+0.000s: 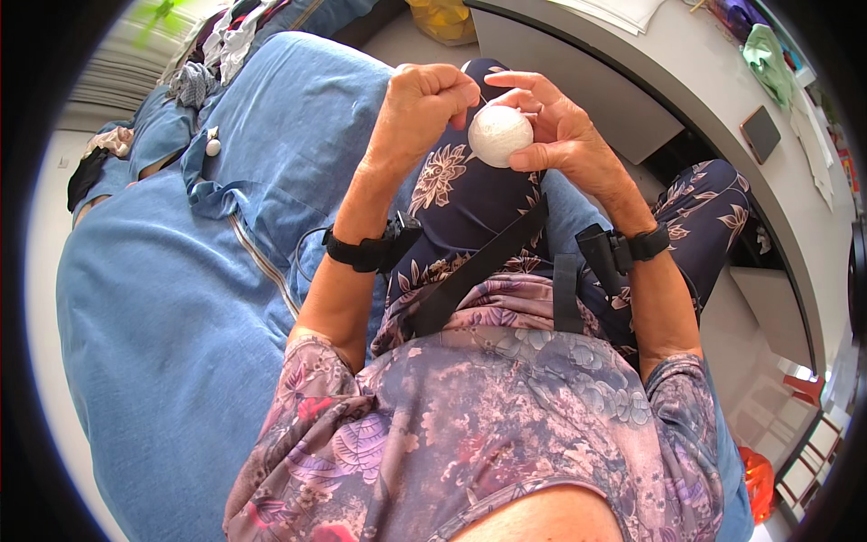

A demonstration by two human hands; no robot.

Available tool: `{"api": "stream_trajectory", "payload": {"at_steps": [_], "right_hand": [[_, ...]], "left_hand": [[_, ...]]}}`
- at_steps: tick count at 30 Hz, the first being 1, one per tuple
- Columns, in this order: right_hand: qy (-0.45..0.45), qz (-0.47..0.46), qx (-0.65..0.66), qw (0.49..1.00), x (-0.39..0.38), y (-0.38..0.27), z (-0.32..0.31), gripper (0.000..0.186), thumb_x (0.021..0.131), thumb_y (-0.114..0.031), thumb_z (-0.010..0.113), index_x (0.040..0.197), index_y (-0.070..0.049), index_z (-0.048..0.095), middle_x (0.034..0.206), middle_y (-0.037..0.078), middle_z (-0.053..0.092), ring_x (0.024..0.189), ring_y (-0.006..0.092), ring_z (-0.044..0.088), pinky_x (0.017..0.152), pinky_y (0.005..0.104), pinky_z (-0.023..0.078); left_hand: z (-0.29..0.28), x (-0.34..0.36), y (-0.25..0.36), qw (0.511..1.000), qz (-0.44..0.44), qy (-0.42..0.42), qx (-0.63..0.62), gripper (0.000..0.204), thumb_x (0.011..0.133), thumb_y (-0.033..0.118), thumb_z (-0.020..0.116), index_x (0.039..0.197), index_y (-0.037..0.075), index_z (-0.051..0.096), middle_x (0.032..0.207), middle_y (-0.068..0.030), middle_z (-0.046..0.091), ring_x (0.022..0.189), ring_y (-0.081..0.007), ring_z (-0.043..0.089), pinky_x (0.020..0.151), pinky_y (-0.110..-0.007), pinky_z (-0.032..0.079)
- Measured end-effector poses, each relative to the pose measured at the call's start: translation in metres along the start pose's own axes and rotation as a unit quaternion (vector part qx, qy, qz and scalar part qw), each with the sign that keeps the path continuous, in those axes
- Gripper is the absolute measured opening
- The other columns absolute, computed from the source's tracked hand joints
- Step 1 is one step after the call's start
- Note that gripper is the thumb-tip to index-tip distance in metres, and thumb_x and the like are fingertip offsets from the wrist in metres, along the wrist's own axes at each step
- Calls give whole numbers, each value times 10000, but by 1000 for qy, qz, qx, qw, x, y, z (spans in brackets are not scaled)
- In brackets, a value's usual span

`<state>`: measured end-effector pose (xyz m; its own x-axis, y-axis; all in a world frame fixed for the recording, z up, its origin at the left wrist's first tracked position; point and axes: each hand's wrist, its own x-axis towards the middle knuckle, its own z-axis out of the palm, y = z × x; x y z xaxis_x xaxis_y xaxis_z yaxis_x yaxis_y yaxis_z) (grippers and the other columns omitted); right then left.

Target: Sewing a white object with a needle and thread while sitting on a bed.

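Note:
A white ball of thread (501, 136) sits in my right hand (569, 135), above my lap in dark flowered trousers. The thumb presses its lower right side, and some fingers curve round the back, partly hidden by the ball. The index finger is stretched out over the top. Just left of the ball, my left hand (426, 98) is closed in a pinch at the end of a thin strand (482, 101), which runs toward the ball. The two hands are close together but do not touch.
Blue cloth (172, 316) with a zip covers the seat to my left; a small white round object (213, 147) lies on it. Clothes (230, 41) are heaped behind. Along the right curves a white desk (713, 86) bearing a phone (759, 135) and a green cloth (768, 63).

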<state>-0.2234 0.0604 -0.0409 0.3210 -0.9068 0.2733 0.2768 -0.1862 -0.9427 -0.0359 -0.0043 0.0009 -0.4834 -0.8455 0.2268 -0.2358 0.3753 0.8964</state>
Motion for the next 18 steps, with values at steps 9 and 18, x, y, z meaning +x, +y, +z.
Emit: {"api": "stream_trajectory", "payload": {"at_steps": [9, 18], "right_hand": [[-19, -62, 161, 985, 1, 6, -12, 581, 814, -185, 693, 1297, 24, 446, 1216, 146, 565, 1117, 245, 566, 971, 358, 459], [34, -121, 271, 954, 6, 7, -32, 584, 908, -340, 577, 1271, 90, 423, 1259, 293, 493, 1141, 335, 542, 985, 399, 461]], "left_hand": [[5, -23, 0, 984, -135, -29, -113, 141, 884, 89, 602, 833, -8, 690, 566, -5, 552, 454, -11, 406, 415, -154, 283], [8, -41, 5, 976, -135, -41, -164, 154, 914, 81, 560, 908, -20, 675, 576, -17, 567, 446, -15, 403, 408, -156, 291]]}}
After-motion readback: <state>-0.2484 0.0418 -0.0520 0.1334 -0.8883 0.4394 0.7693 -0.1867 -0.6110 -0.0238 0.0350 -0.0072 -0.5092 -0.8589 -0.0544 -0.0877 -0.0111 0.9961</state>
